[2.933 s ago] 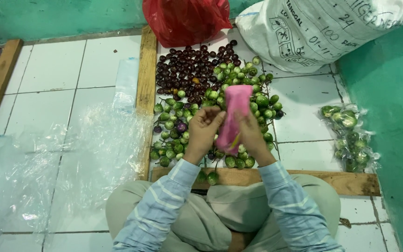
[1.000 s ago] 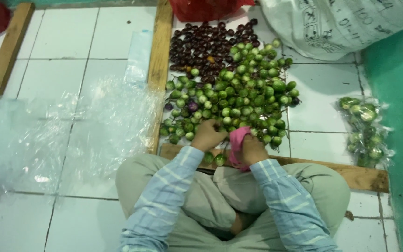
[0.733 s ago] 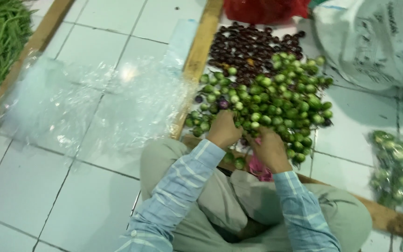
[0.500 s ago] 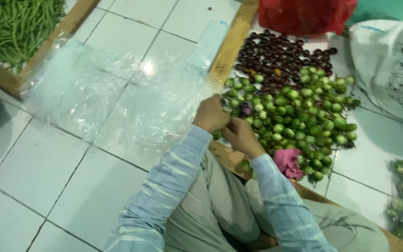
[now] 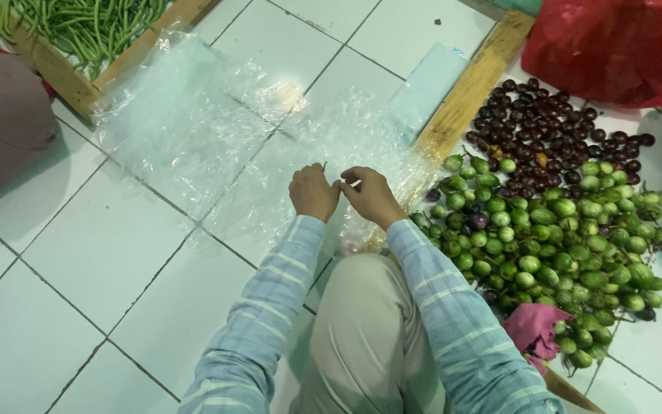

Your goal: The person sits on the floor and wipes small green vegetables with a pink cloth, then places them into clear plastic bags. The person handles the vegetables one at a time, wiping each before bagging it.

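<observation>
Both hands were curled nearly shut, the left hand (image 5: 313, 192) and right hand (image 5: 370, 195) pinching the edge of the clear plastic bags (image 5: 216, 146) spread on the tiled floor (image 5: 63, 268), just left of the green eggplants (image 5: 553, 238).
</observation>
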